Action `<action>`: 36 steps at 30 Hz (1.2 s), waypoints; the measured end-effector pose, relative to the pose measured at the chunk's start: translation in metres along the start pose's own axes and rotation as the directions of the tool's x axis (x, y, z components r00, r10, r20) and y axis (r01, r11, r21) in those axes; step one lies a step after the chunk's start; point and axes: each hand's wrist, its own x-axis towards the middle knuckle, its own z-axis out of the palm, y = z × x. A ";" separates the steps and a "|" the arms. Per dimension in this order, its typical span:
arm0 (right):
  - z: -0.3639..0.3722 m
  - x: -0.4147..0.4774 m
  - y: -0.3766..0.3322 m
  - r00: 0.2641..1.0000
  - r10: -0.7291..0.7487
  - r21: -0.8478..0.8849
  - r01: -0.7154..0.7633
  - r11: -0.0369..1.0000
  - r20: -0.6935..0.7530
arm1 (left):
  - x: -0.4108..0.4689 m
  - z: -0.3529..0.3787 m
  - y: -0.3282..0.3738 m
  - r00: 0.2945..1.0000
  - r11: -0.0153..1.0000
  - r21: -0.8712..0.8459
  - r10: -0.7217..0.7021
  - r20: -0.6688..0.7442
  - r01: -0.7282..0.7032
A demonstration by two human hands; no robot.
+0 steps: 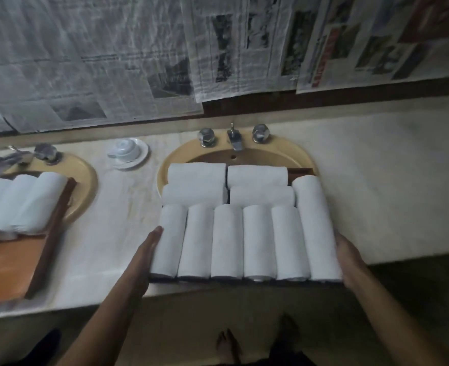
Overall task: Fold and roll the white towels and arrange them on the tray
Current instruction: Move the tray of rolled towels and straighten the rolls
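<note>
My left hand (149,249) lies flat against the left side of the tray (301,171). Between my hands, rolled white towels (227,241) fill it. My right hand (350,257) is at the other side; I cannot tell if it grips. I should keep both sides level.

No legible text anywhere
Newspaper sheets (231,48) hung on the wall carry columns of print and photos, and the right-hand sheet (363,40) has a red banner strip (322,59), but every letter is too blurred and dim to read
</note>
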 end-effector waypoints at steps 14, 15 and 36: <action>-0.113 -0.075 0.031 0.994 -0.087 0.256 0.099 0.962 -0.060 | -0.029 0.071 0.015 0.974 0.999 0.030 0.024 0.227 -0.032; -0.124 -0.082 0.030 0.993 -0.078 0.249 0.096 0.964 -0.084 | -0.026 0.083 0.018 0.966 0.999 0.038 0.022 0.257 -0.033; -0.378 -0.068 0.026 0.871 -0.045 0.463 0.303 0.833 -0.490 | -0.042 0.452 0.037 0.748 0.900 0.257 0.105 0.656 -0.352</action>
